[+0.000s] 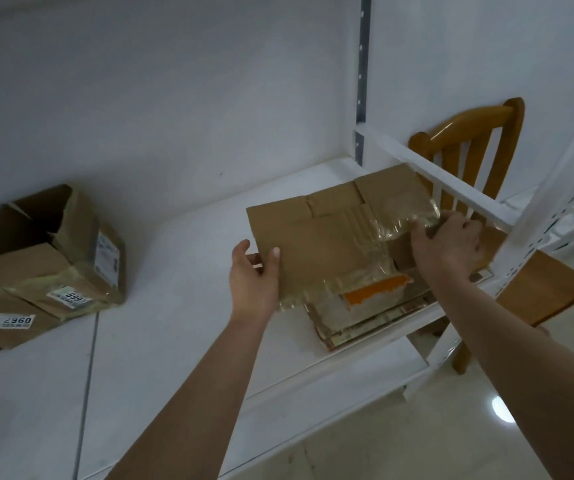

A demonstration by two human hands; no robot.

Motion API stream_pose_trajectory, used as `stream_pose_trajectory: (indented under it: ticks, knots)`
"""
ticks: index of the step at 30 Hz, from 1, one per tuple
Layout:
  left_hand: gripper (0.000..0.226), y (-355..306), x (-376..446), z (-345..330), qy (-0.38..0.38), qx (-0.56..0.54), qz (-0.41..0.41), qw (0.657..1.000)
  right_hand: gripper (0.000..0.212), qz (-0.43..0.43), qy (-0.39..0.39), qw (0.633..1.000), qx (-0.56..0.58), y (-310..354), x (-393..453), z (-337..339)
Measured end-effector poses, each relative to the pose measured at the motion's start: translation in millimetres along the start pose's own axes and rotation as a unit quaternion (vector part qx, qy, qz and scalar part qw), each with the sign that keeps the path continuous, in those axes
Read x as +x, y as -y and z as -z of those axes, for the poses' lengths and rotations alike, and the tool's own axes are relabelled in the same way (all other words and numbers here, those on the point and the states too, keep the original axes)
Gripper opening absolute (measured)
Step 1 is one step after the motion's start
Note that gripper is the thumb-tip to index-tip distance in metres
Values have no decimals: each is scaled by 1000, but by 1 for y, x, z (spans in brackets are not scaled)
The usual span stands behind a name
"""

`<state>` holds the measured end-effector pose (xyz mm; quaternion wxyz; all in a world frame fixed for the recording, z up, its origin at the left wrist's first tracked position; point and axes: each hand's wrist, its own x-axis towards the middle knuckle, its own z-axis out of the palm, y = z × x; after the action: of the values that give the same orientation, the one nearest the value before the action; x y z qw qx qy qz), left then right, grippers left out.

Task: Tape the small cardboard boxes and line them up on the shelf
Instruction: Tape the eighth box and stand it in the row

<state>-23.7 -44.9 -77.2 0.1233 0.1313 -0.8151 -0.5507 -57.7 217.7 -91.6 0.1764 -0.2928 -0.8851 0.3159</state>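
Both arms outstretched, left hand (256,271) and right hand (450,242) each in closed grip on flattened cardboard box (327,244)

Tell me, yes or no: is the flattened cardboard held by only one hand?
No: the left hand grips the flattened cardboard's left edge while the right hand grips its right side.

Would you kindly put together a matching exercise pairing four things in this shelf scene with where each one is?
Things:
1. flattened cardboard box
2. assembled boxes with labels
3. wooden chair
4. orange-marked packaging

Places:
A. beyond the shelf's right end
B. at the left of the shelf
C. lying under the flattened box
D. held between the left hand and right hand

Pairs: 1-D, 2-B, 3-A, 4-C
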Motion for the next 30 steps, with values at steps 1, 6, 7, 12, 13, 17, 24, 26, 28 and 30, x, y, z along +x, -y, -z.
stream_pose_trajectory:
  ticks: [1, 6, 7, 12, 13, 17, 24, 26, 28, 30]
  knots:
    - [35, -2, 4, 7, 0, -7, 1, 1000, 57, 5, 12, 1000, 3, 3, -5, 0]
    - [9, -3, 10, 57, -8, -65, -10, 998, 58, -5, 61, 997, 44, 19, -33, 5]
    - [10, -2, 9, 69, -11, -73, -12, 997, 59, -10, 76, 994, 77, 26, -40, 5]
    - [18, 14, -4, 153, -42, -76, -48, 995, 65, 28, 116, 983, 140, 71, -90, -3]
    - [19, 18, -8, 174, -46, -82, -53, 994, 63, 32, 133, 978, 157, 83, -105, -8]
    - [16, 43, -24, 259, -67, -81, -61, 993, 46, 87, 205, 961, 165, 137, -183, -33]
    - [31, 107, -67, 440, -128, -4, -65, 990, 47, 157, 215, 947, 180, 222, -344, -81]
    - [45, 121, -79, 487, -124, 29, -58, 990, 46, 162, 228, 941, 192, 243, -388, -97]
    - [52, 133, -90, 529, -123, 55, -58, 989, 44, 164, 245, 934, 202, 263, -426, -109]
    - [55, 143, -96, 565, -137, 85, -52, 986, 44, 175, 259, 926, 210, 283, -456, -116]
